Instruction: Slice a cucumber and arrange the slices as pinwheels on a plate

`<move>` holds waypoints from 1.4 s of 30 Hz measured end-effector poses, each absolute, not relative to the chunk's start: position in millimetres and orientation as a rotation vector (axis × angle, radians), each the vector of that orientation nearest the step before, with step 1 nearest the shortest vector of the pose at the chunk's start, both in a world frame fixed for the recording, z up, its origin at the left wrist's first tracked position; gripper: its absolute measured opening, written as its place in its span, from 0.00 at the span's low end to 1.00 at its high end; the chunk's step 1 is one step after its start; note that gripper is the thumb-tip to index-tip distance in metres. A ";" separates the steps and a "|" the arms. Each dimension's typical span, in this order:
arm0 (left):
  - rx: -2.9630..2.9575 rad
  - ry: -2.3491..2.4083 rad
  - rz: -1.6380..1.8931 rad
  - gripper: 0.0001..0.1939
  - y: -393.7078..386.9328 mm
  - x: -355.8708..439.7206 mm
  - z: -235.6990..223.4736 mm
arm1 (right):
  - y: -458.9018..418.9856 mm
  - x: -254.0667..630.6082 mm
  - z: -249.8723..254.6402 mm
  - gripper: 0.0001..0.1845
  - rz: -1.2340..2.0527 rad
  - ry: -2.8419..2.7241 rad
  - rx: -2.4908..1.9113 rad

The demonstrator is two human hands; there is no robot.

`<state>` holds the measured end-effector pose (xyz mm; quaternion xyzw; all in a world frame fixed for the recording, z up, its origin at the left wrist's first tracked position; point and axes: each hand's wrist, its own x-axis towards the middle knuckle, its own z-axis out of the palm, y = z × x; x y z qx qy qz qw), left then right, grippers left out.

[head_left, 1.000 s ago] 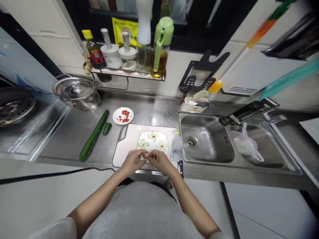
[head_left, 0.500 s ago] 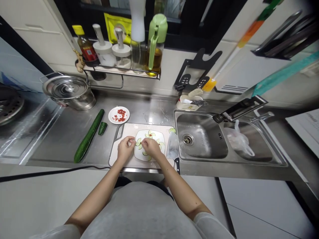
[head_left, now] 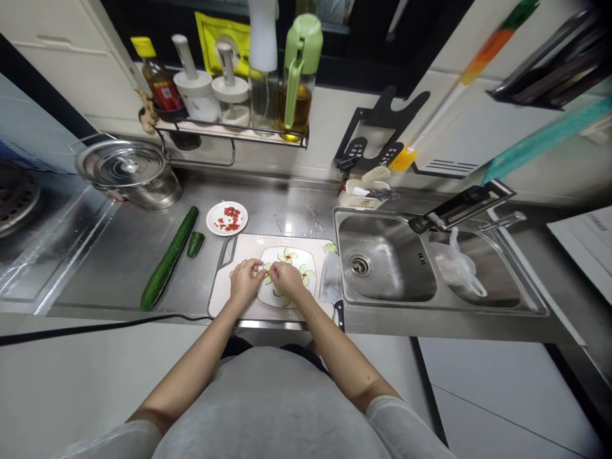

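A white squarish plate (head_left: 306, 256) lies on a pale cutting board (head_left: 249, 247). Thin cucumber slices (head_left: 288, 255) form flower shapes on it, some with red bits at their centres. My left hand (head_left: 243, 282) is over the plate's left edge, thumb and finger pinched by the left-hand slices. Close beside it, my right hand (head_left: 285, 280) has its fingers curled together, tips at the same slices. Anything in either pinch is too small or hidden to make out. A small white dish (head_left: 215, 224) holds chopped red pieces (head_left: 232, 212) behind the board.
A knife (head_left: 329, 277) lies on the board's right side near cucumber scraps (head_left: 329, 247). Left of the board are a long cucumber (head_left: 169, 258) and a short piece (head_left: 195, 244). A lidded steel pot (head_left: 155, 188) stands behind them; a double sink (head_left: 387, 255) is at right.
My left hand has shifted slightly right, so its fingertips now nearly meet those of my right hand. The right hand has turned a little over the same slices. The view has tilted slightly.
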<state>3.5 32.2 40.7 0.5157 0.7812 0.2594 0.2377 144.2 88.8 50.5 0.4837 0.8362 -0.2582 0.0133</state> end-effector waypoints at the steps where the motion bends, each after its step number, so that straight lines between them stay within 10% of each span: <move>1: 1.413 2.143 0.699 0.10 32.6 4.3 40.6 | 88.9 144.0 50.7 0.13 -0.797 2.604 1.502; 42: 1.296 2.100 0.817 0.14 37.7 -3.3 37.1 | 93.2 223.8 83.9 0.16 -0.808 2.317 2.163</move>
